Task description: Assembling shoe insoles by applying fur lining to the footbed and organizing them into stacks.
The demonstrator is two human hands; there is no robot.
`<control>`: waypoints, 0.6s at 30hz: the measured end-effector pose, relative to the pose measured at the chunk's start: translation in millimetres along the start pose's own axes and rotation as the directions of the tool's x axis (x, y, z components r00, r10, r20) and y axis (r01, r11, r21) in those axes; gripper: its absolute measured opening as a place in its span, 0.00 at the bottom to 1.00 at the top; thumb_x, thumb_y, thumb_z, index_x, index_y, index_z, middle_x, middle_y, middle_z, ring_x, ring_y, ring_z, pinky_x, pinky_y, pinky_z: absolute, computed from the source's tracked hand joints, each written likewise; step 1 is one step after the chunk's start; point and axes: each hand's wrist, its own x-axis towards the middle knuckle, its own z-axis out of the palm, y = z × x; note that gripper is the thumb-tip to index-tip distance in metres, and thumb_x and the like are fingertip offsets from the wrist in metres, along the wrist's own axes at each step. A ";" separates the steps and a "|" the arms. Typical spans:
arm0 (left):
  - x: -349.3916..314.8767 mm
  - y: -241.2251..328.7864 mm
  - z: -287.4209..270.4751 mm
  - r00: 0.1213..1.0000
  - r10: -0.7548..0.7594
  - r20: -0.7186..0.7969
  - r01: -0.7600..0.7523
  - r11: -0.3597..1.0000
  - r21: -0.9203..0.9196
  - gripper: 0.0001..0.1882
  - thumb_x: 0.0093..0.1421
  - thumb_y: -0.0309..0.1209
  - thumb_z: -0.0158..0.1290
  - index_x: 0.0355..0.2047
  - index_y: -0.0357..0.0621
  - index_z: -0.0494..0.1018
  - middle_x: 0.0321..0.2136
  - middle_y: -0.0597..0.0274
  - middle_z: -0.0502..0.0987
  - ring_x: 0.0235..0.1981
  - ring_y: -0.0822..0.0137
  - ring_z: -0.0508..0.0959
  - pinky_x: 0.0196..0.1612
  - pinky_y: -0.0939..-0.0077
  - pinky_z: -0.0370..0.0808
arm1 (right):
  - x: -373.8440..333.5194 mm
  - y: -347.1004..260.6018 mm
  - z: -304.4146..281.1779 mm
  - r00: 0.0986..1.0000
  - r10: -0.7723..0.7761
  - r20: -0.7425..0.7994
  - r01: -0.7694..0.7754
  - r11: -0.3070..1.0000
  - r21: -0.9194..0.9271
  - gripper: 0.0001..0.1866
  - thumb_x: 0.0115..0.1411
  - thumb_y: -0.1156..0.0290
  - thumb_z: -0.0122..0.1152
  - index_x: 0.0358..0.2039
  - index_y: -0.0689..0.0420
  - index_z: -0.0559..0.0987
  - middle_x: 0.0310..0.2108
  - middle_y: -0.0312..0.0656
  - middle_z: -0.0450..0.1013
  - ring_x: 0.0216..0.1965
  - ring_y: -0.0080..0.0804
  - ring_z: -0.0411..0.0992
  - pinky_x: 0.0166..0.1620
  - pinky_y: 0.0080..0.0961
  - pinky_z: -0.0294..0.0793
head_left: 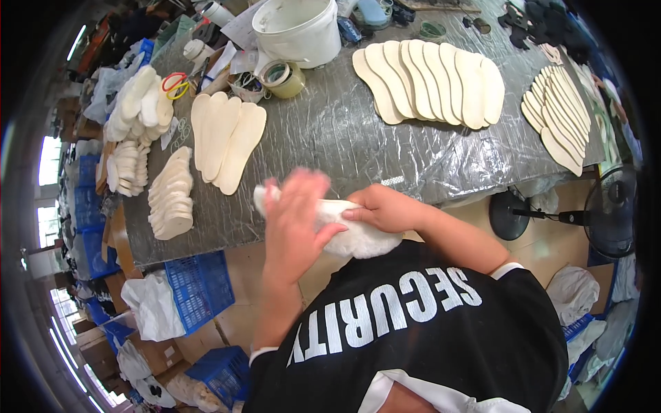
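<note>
A white fluffy insole [365,239] is held in front of my chest at the table's near edge. My right hand [387,208] grips it from the right, its thumb lying on top. Over the left part of the insole is my left hand [292,224], with its fingers stretched out and smeared by motion, and its thumb apart. Whether the left palm touches the fleece cannot be made out. Beyond the hands, a group of cream insoles [227,141] lies on the dark plastic-covered table [310,148]. A stack of fluffy-edged insoles [172,196] is at the left edge.
Overlapping cream insoles [430,86] form a row at the back, with another pile [558,117] at far right. A white bucket [299,34], a glue jar [282,79] and yellow-red scissors [175,86] stand or lie at the back left. Below are blue crates [200,289] and a black fan [609,213].
</note>
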 end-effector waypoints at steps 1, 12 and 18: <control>7.5 -3.6 0.7 0.967 0.104 0.231 -0.095 0.994 -0.053 0.25 0.48 0.37 0.60 0.42 0.32 0.68 0.37 0.57 0.74 0.44 0.60 0.71 0.51 0.61 0.62 | 2.8 4.0 -4.0 1.000 0.000 -0.003 0.000 1.000 0.000 0.17 0.59 0.60 0.51 0.37 0.62 0.76 0.26 0.49 0.74 0.28 0.33 0.71 0.36 0.29 0.69; -32.2 -18.0 61.1 0.541 -0.432 0.721 0.639 -0.345 -0.687 0.11 0.58 0.32 0.48 0.34 0.35 0.71 0.16 0.62 0.70 0.12 0.73 0.67 0.16 0.82 0.62 | -3.1 28.1 -10.6 0.899 -0.392 -0.194 0.392 0.528 0.753 0.35 0.48 0.68 0.66 0.56 0.56 0.63 0.54 0.38 0.62 0.55 0.27 0.61 0.58 0.26 0.57; -19.1 -17.3 70.4 0.412 -0.311 0.857 0.778 -0.369 -0.508 0.12 0.57 0.33 0.47 0.33 0.35 0.71 0.16 0.62 0.69 0.13 0.73 0.67 0.16 0.84 0.62 | -7.7 31.9 -14.4 0.926 -0.315 -0.208 0.354 0.533 0.768 0.27 0.47 0.76 0.66 0.49 0.57 0.70 0.48 0.37 0.69 0.44 0.23 0.69 0.50 0.22 0.67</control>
